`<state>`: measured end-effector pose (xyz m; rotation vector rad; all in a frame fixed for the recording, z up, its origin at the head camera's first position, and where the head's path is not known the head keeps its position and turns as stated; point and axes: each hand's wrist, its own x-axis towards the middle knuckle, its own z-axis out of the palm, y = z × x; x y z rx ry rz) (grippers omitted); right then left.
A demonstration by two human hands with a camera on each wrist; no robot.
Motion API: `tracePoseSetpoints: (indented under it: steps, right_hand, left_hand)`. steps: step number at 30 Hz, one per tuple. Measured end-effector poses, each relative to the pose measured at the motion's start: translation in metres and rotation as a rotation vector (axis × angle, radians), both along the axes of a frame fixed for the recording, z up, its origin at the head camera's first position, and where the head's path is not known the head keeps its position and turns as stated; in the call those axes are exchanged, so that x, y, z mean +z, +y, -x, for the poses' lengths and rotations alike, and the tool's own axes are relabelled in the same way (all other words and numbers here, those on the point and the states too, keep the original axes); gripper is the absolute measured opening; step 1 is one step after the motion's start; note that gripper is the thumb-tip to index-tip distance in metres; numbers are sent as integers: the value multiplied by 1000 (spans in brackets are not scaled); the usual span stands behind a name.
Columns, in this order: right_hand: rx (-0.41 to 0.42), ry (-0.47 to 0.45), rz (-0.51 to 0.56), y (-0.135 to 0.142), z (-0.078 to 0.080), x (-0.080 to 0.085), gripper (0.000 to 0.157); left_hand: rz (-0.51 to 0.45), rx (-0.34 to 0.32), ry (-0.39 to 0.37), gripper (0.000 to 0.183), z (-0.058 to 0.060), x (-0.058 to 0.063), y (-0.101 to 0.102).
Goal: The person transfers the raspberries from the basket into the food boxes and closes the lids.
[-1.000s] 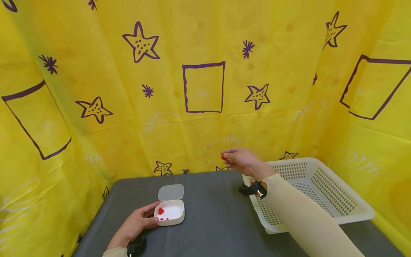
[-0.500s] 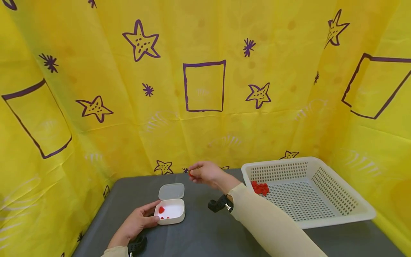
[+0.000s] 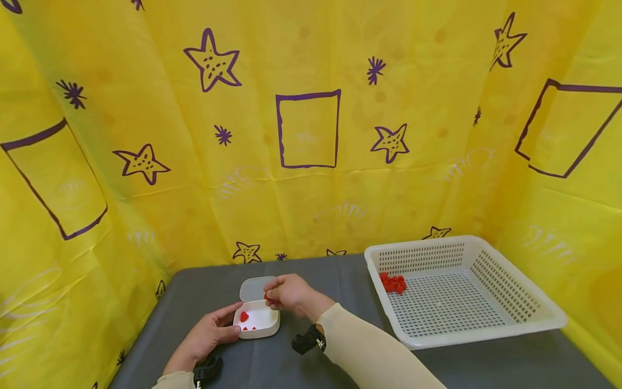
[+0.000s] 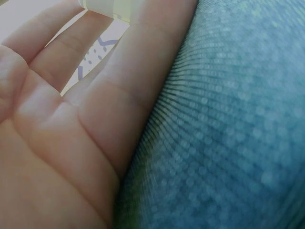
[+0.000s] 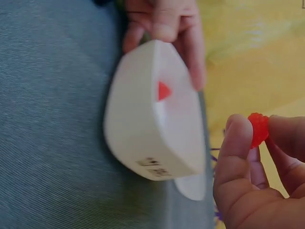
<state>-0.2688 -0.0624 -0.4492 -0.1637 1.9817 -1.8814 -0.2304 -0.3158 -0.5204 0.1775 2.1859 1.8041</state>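
My left hand [image 3: 206, 337] holds the left side of a small white box [image 3: 259, 334], thumb at the front and fingers behind. The box's hinged translucent lid [image 3: 252, 290] is flipped back. Inside lie a few red pieces [image 3: 244, 316] near the left side. Over the box's back right corner is my right hand [image 3: 293, 294]. In the right wrist view, its thumb and fingertip pinch a red raspberry-shaped piece [image 5: 259, 130], held apart from the box. The left wrist view is mostly palm [image 4: 62, 119], with a bit of the box [image 4: 107, 6] at the fingertips.
A cream plastic basket [image 3: 486, 336] with slotted walls stands at the right, with several red raspberry-shaped pieces [image 3: 393, 283] bunched in its left corner. Grey cloth [image 3: 311, 351] covers the table. Behind and at the sides hangs a yellow patterned curtain [image 3: 301, 216].
My right hand has moved left and down from beside the basket to the box, carrying the red raspberry-shaped piece. The left hand and box have stayed in place.
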Motion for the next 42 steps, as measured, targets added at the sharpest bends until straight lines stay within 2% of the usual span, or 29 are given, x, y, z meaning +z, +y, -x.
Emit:
tracePoseSetpoints:
  steps: [5, 9, 16, 25, 42]
  right_hand:
    - [-22, 26, -21, -8, -4, -16, 12]
    - [-22, 75, -51, -12, -8, -22, 11]
    - [40, 196, -178, -15, -16, -23, 7]
    - [51, 325, -320, -17, -19, -22, 6]
    - [35, 365, -346, -19, -19, -29, 5]
  left_hand:
    - [9, -16, 23, 69, 0, -2, -1]
    - [-1, -21, 24, 69, 0, -2, -1]
    - [-33, -34, 17, 69, 0, -2, -1]
    - [-44, -42, 14, 68, 1, -3, -3]
    - [-52, -55, 17, 68, 0, -1, -1]
